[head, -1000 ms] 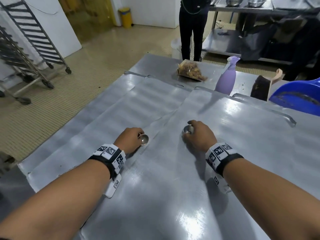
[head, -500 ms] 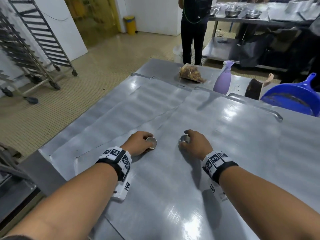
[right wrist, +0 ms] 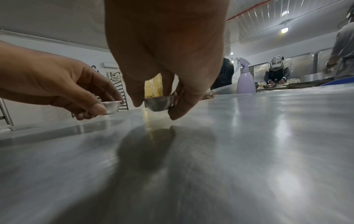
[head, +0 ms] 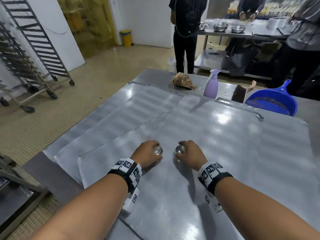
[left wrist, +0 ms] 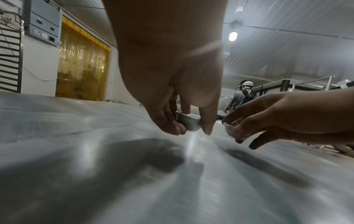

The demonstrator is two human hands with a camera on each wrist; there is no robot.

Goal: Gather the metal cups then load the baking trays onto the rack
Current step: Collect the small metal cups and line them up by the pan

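Steel baking trays (head: 216,135) cover the desk, and one small metal cup is pinched in each hand. The left cup (head: 157,150) is held between the left hand's (head: 147,155) fingers (left wrist: 168,121), the right cup (head: 180,149) likewise in the right hand (head: 192,155). Both cups should be kept level and brought together for nesting.

You see a steel desk (head: 308,108) covered by overlapping flat baking trays (head: 225,135). Along its far edge sit a bag of brown crumbs (head: 184,82), a purple spray bottle (head: 210,87), a brush (head: 239,94) and a blue dustpan (head: 273,101).
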